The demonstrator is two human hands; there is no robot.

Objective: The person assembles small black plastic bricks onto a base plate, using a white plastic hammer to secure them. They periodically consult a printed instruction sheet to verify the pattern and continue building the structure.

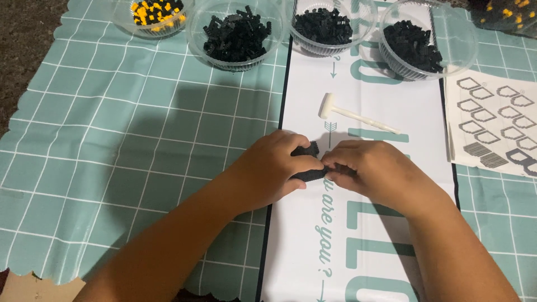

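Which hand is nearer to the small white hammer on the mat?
The right hand is nearer. It lies just below the white hammer, apart from it. The left hand is further, below and to the left of the hammer.

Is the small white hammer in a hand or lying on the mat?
Lying on the mat. The white hammer rests flat beyond both hands, untouched, on the white mat.

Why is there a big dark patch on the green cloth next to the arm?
In the head view that patch is a shadow on the checked cloth, cast beyond the left hand; light glares off the clear bowls' rims, and the black bricks between both hands look dim and slightly soft.
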